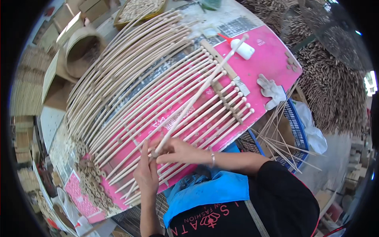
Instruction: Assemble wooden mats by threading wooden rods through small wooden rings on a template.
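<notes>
A pale wooden stick with a ball-shaped knob [199,91] runs slantwise above the pink board. My right hand [178,151] is closed round its near end. My left hand [147,173] meets that same end, with its fingers pinched together. A small brownish piece, perhaps a wooden ring, shows between the two hands, but the fingers partly cover it. Below them, a row of knobbed sticks [166,81] lies side by side on the pink board [268,51], their knobs toward a wooden strip [221,59]. A heap of small wooden rings [91,183] sits left of my left hand.
More sticks [118,63] lie bundled at the far left. A white glue bottle [242,49] with a red nozzle and a white glove [271,91] rest on the board. On the right stands a blue basket [298,126] of thin sticks. A fan [335,27] is at the far right.
</notes>
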Demonstrator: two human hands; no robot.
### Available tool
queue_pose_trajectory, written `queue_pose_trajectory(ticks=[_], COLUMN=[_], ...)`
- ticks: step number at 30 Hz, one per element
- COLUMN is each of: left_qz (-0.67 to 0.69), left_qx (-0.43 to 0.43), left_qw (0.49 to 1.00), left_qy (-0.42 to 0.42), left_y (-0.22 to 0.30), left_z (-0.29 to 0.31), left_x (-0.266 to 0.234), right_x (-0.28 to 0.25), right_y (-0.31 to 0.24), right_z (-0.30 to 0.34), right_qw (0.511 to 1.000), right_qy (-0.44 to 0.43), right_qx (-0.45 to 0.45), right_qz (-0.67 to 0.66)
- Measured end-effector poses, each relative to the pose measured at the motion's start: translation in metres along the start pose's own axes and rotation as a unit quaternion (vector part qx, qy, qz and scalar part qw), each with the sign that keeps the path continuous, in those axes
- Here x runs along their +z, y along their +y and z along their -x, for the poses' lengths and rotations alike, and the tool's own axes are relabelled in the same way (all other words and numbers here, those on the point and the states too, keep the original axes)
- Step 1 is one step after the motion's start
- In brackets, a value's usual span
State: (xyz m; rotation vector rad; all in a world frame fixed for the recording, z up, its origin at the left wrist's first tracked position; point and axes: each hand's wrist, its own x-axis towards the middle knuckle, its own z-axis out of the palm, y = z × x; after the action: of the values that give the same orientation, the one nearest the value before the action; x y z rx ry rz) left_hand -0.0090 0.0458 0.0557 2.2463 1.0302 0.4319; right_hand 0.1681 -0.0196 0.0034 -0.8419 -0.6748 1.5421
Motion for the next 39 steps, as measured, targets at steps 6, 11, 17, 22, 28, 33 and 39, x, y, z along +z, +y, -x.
queue_pose_trajectory(ticks=[6,11,17,22,28,33,39], left_qz=[-0.004,0.038,0.119,0.138,0.152,0.102,0.087], left_qx=[-0.010,-0.080,-0.162,-0.167,-0.163,-0.125,-0.109], left_qw=[1.000,0.995,0.977,0.972,0.975,0.986,0.989], left_qy=[-0.001,-0.046,-0.075,-0.091,-0.011,0.031,0.051], left_y=[-0.004,-0.043,-0.083,-0.103,-0.096,-0.098,-0.096], left_z=[0.009,0.035,0.057,0.065,0.063,0.061,0.058], left_x=[-0.001,-0.031,-0.059,-0.059,-0.051,-0.052,-0.052], right_x=[-0.020,-0.070,-0.109,-0.118,-0.123,-0.118,-0.115], right_y=[0.000,-0.049,-0.098,-0.101,-0.094,-0.103,-0.115], right_z=[0.003,0.012,0.026,0.031,0.039,0.049,0.056], right_qw=[0.996,0.982,0.975,0.973,0.963,0.960,0.976], right_qy=[0.076,0.168,0.184,0.190,0.245,0.256,0.191], right_qx=[0.044,-0.075,-0.121,-0.131,-0.101,-0.091,-0.098], right_qz=[0.014,0.027,0.005,0.023,0.052,0.069,0.022])
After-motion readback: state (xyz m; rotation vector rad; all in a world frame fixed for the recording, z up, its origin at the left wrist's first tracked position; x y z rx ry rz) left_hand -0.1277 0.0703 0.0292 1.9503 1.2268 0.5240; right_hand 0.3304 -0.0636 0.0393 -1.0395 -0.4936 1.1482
